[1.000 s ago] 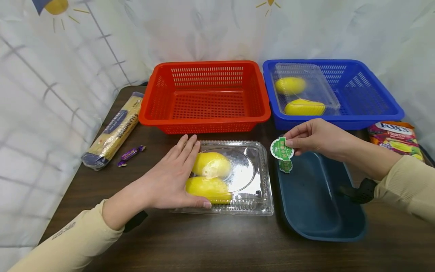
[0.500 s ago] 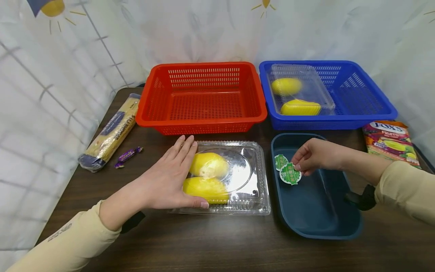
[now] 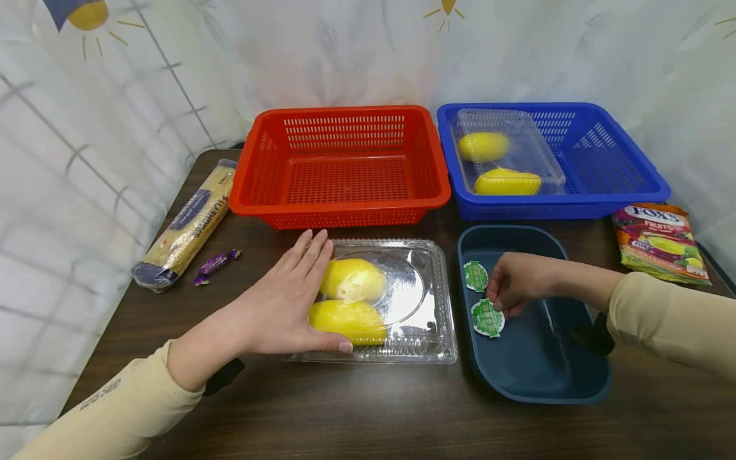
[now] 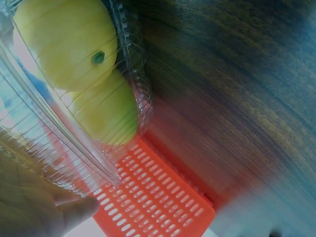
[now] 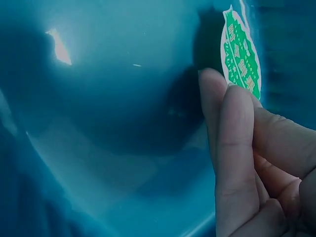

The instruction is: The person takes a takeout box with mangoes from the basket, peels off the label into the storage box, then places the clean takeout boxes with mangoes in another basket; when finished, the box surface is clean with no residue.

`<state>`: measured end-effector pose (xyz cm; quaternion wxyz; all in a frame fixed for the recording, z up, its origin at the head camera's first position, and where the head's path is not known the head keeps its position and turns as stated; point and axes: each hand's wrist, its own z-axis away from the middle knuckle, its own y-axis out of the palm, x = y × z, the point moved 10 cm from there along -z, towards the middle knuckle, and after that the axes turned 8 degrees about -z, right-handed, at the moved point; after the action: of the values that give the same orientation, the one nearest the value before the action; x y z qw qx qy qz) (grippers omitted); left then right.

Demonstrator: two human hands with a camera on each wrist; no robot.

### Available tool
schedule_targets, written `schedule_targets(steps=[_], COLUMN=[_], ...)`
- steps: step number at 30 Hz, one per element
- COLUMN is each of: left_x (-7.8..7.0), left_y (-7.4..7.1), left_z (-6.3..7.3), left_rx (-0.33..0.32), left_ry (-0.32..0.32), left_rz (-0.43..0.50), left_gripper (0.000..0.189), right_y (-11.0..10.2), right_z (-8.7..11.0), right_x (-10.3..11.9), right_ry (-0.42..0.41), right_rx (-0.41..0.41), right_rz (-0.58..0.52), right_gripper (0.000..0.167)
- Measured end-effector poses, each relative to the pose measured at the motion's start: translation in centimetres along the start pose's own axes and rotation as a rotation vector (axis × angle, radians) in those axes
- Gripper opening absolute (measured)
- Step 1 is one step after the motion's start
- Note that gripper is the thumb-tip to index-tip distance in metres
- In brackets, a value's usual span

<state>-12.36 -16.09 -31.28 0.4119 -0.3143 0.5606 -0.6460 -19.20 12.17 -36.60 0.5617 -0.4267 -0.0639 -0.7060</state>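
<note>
My left hand (image 3: 270, 313) lies with fingers straight on the left side of a closed clear plastic clamshell container (image 3: 428, 342). Two yellow mangoes (image 3: 353, 279) show through its lid; the left wrist view shows a mango (image 4: 64, 44) with a dark stem spot. Down inside the dark blue tray (image 3: 552, 370), my right hand (image 3: 520, 281) pinches a round green-and-white sticker (image 3: 487, 317) by its edge. From the right wrist, that sticker (image 5: 240, 57) stands out past the fingertips. A second green sticker (image 3: 475, 276) is at the tray's left wall, just above the held one.
Behind the clamshell stands a red basket (image 3: 345, 207). Beside it, a blue basket (image 3: 609, 198) holds another clear container (image 3: 535, 150) of yellow mangoes. A spaghetti pack (image 3: 186, 227) and a purple-wrapped candy (image 3: 215, 264) lie left; a Fox's candy bag (image 3: 661, 243) lies right.
My right hand has come down and toward me into the tray with one sticker, while the other is now at the tray's left wall. The left hand has stayed on the clamshell.
</note>
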Motion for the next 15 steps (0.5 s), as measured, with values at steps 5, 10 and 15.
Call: schedule_targets(steps=[5,10,15], left_x=[-0.01,0.01,0.03], left_y=[-0.02,-0.01,-0.1], left_z=[-0.04,0.0,0.05], left_rx=[-0.001,0.001,-0.009], left_ry=[0.002,0.001,0.004], left_rz=[-0.003,-0.001,0.005], left_gripper=[0.138,0.137,0.135], right_y=[0.21,0.18,0.34], right_z=[-0.08,0.02,0.13], right_x=[-0.08,-0.09,0.06], right_ry=[-0.006,0.0,0.002], right_rx=[-0.01,-0.024,-0.024], right_rz=[-0.02,-0.019,-0.014], right_gripper=[0.005,0.006,0.008])
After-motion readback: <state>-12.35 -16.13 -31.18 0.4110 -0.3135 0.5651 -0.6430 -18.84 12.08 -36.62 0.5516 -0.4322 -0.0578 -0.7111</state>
